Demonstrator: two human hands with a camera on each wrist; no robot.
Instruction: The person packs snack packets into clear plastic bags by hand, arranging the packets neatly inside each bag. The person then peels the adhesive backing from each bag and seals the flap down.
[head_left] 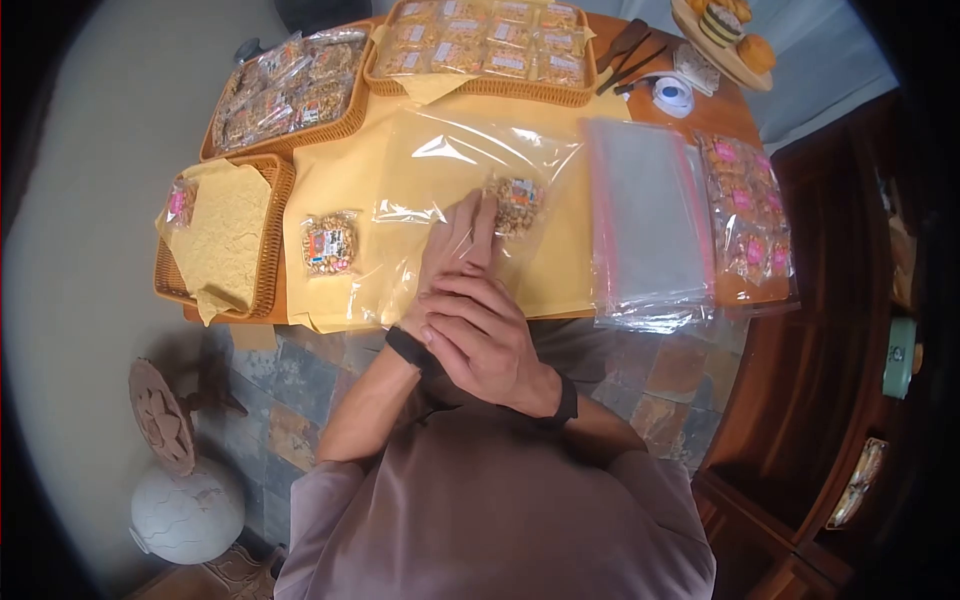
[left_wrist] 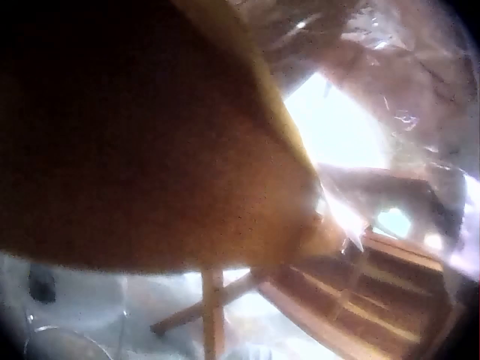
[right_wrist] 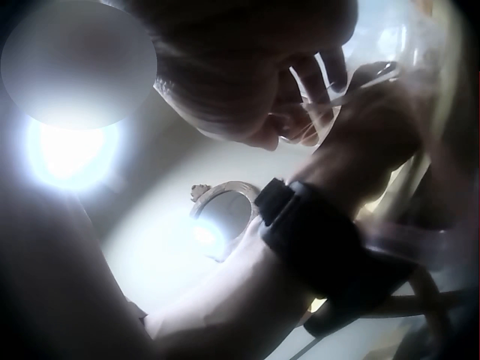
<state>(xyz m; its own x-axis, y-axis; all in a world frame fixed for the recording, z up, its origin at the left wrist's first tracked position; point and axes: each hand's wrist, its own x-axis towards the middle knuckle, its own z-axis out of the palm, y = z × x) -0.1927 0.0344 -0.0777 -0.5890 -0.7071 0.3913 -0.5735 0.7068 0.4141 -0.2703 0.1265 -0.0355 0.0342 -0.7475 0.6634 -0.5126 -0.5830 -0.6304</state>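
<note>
In the head view, a large clear bag (head_left: 415, 180) lies over yellow paper (head_left: 345, 290). My left hand (head_left: 458, 250) reaches into it, fingers extended against a nut snack packet (head_left: 518, 205) within the plastic. Bent across the back of the left hand and wrist, my right hand (head_left: 485, 340) pinches the bag's near edge. Plastic crosses its fingers in the right wrist view, where the right hand (right_wrist: 247, 67) is dark. A second nut packet (head_left: 330, 243) lies to the left. The left wrist view is mostly filled by the left hand (left_wrist: 165, 157), with plastic (left_wrist: 420, 90) beside it.
Wicker baskets stand at the left (head_left: 270, 235), back left (head_left: 345, 125) and back (head_left: 480, 87); the two at the back hold several packets. Pink-edged clear bags (head_left: 650, 220) and a filled bag (head_left: 745, 205) lie at the right. Tape (head_left: 673, 95) and dark utensils (head_left: 625, 45) are behind them.
</note>
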